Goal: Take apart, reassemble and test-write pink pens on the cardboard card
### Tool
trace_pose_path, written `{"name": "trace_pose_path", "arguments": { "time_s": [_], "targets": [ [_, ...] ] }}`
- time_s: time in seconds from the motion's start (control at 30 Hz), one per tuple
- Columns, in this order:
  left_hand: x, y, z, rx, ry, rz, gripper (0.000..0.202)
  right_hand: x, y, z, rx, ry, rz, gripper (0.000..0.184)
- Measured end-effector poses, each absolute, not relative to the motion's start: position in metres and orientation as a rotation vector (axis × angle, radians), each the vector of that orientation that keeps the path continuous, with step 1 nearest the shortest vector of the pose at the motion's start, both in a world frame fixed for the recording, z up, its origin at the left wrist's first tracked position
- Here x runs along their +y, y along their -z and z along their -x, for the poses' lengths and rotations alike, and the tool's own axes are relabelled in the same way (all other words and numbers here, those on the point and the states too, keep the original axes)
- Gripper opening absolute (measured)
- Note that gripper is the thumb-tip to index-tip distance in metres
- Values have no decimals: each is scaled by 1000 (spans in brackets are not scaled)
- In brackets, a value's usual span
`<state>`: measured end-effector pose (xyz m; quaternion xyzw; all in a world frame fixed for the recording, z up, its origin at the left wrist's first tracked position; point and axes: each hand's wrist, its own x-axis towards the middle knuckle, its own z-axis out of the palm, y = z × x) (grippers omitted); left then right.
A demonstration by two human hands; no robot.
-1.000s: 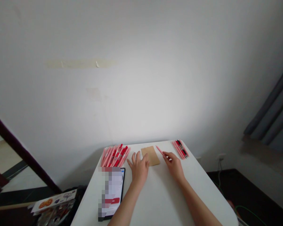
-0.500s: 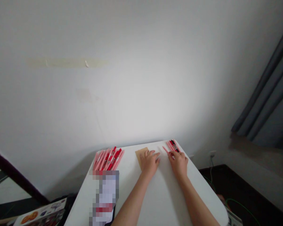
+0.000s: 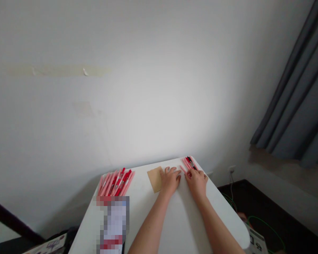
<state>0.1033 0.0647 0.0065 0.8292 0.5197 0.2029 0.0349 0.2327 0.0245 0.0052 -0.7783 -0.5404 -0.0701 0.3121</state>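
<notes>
My right hand (image 3: 197, 182) is closed on a slim pink pen (image 3: 183, 169), whose tip points forward and left past the fingers. Just beyond that hand lies a small row of pink, red and black pens (image 3: 190, 162) at the far right corner of the table. My left hand (image 3: 171, 180) rests palm down with its fingers apart and slightly bent, beside the right edge of a tan piece of paper (image 3: 155, 180). A larger bundle of pink and red pens (image 3: 115, 182) lies side by side at the far left.
The white table (image 3: 182, 225) stands against a pale wall (image 3: 159, 88). A pixelated, phone-like object (image 3: 115, 222) lies at its left. Beyond the right edge are a dark floor, a green cable (image 3: 270, 225) and a wall socket (image 3: 232, 168). A grey curtain (image 3: 293, 106) hangs at right.
My left hand has slid right, off most of the tan paper, baring more of it. My right hand still holds the pink pen near the right row. The view has turned slightly right.
</notes>
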Motion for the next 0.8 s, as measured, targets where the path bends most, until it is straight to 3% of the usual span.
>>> {"name": "trace_pose_path", "arguments": {
  "time_s": [0.57,0.8],
  "targets": [
    [67,1,-99,1569,-649,-2534,36,11,-16,-233,-1580,111,2146,32],
    [64,-2,-101,1583,-567,-2557,39,13,-13,-235,-1478,115,2088,22]
  ]
}}
